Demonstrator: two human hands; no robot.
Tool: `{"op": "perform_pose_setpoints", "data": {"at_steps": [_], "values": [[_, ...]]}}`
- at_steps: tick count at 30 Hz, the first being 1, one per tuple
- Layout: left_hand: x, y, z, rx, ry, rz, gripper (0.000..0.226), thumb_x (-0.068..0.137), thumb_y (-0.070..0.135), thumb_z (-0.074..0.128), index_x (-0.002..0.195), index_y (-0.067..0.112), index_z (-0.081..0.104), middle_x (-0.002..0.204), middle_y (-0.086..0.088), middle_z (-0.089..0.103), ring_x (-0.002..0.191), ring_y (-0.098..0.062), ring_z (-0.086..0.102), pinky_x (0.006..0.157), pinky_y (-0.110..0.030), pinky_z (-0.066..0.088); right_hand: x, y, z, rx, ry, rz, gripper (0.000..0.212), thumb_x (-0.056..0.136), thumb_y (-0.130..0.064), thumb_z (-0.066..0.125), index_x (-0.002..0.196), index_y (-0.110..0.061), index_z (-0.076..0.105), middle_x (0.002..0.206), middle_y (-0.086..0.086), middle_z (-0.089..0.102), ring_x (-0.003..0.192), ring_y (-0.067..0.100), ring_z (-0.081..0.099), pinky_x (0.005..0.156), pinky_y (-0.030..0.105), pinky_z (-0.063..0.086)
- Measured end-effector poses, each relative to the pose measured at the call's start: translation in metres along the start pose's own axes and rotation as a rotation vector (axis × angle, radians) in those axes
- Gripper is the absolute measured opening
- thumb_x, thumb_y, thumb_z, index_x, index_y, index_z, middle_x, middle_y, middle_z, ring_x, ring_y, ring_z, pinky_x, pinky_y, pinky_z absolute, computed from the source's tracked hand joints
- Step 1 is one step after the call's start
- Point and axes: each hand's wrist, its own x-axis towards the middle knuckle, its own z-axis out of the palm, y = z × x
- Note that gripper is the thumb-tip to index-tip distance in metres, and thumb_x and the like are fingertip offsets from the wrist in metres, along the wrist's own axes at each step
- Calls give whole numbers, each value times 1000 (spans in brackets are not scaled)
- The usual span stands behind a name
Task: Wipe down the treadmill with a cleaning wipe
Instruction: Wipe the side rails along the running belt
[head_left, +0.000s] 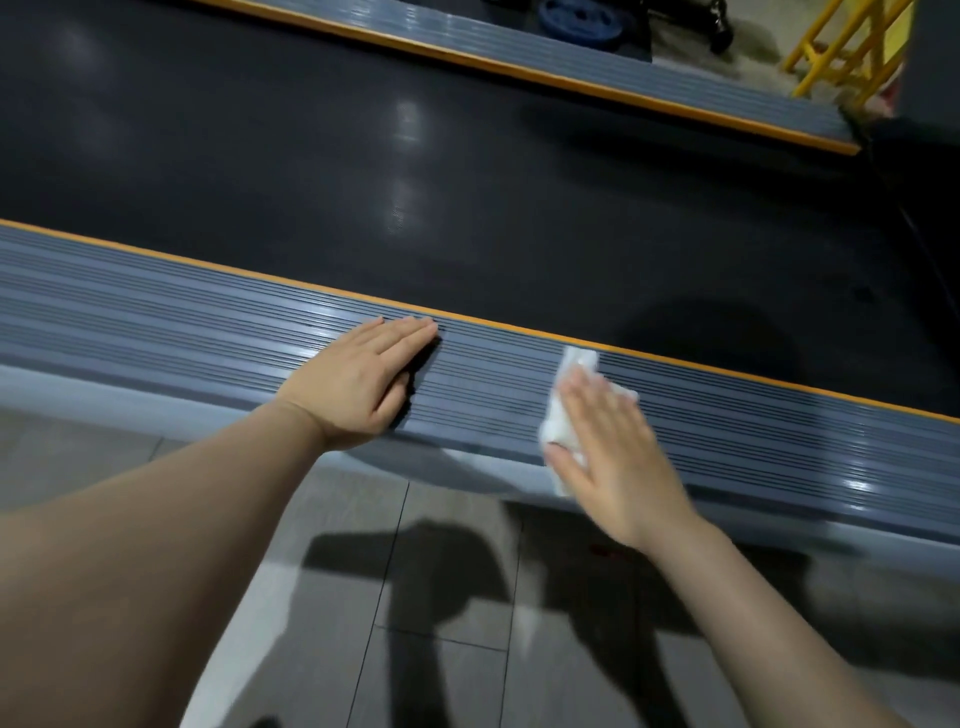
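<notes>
1. Close to the camera, the treadmill (467, 208) fills most of the view, cut off at the left, right and top edges; only its dark belt (363, 156) and two ribbed grey side rails with orange trim show.
2. On the near side rail (182, 317), the right hand (613, 457) lies flat, fingers straight and released, pressing a white cleaning wipe (566, 415) against the ribs.
3. The wipe is crumpled and largely hidden under the palm and fingers; parts stick out toward the belt edge and over the rail's outer edge by the thumb.
4. That hand is motion-blurred, so its fingertips are hard to make out.
5. The left hand (363, 384) rests palm down on the same rail, to the left of the wipe and apart from it, fingers straight and together, grasping nothing.
6. The far side rail (571, 67) runs along the top of the view.
7. Beyond it, partly cut off, are a blue round object (566, 15), a yellow metal frame (841, 47) and dark shapes too dim to identify.
8. Below the near rail is grey tiled floor (457, 561), crossed by shadows of both forearms.
</notes>
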Motion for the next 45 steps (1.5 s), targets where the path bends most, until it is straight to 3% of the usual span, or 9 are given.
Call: {"op": "perform_pose_setpoints", "data": {"at_steps": [5,10,14,19,31,36,40,42,45], "values": [[-1,1,0,0,26,-14,64,92,32,29,151,9,34,155,-9,39,143,-25,35,121,-36,19,-34,30,0,38,-15,307,78,88,-67,-2,154,-27,-13,162,-7,-17,146,6,-22,117,25,-16],[-1,1,2,-27,49,-22,64,94,34,27,150,4,33,154,-14,39,143,-28,34,121,-31,15,36,-61,7,-2,95,13,75,93,-54,16,155,-12,21,163,6,14,151,21,6,121,36,2],[-1,1,0,-148,91,-43,64,95,33,24,149,2,34,153,-16,38,143,-27,34,120,-36,24,85,-130,12,-19,58,-134,80,86,-49,5,155,-9,18,164,8,9,151,21,-1,122,38,-4],[-3,2,-4,-228,82,-98,69,91,36,21,152,5,30,156,-13,35,145,-24,31,121,-33,21,87,-138,9,-35,59,-136,77,87,-44,9,154,-9,19,163,8,12,151,20,1,123,37,-5],[-1,0,-10,-274,21,-59,60,89,29,32,145,12,45,153,-7,41,143,-22,32,120,-31,20,26,-142,47,122,384,388,63,99,-39,24,154,-8,25,161,8,20,150,19,12,123,37,7],[-6,-33,-23,-142,-237,231,65,95,38,34,155,14,26,164,-6,17,152,-21,10,122,-30,4,10,-186,68,323,585,577,62,100,-37,25,154,-8,14,161,4,10,150,17,5,123,36,4],[-39,-83,-29,167,-191,374,69,97,55,19,157,21,20,164,-1,16,152,-20,12,123,-38,5,22,-223,80,558,798,766,64,100,-40,25,153,-5,20,162,8,13,150,17,9,123,37,10],[-46,-88,-29,185,-170,357,69,97,58,19,157,23,21,163,0,18,151,-20,15,123,-39,9,28,-235,83,738,933,917,66,100,-42,24,153,-4,20,162,11,15,150,18,12,123,39,14],[-41,-87,-31,85,-150,360,64,99,53,18,154,24,30,161,1,26,149,-21,21,122,-41,16,48,-249,79,801,1045,905,66,100,-40,28,152,0,21,161,16,16,150,22,14,123,35,12]]}}
